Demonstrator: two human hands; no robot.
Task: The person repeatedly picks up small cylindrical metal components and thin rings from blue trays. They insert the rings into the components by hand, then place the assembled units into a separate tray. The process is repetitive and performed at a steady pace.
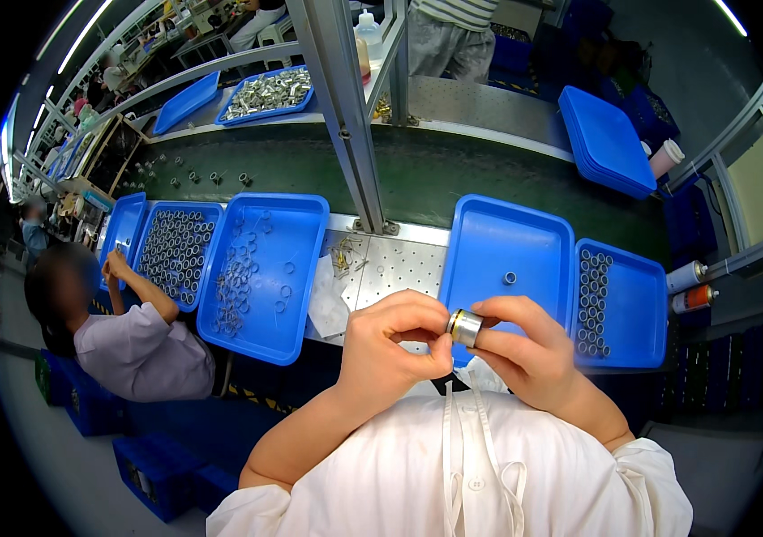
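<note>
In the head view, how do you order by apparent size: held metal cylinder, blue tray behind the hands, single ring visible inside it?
Largest to smallest:
Blue tray
Held metal cylinder
Single ring

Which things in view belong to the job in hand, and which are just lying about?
Likely in use:
metal cylinder, at left hand and right hand
tray with one small part
tray with rows of parts
tray of loose rings

Apparently lying about:
stacked trays
pale cup
orange can
</note>
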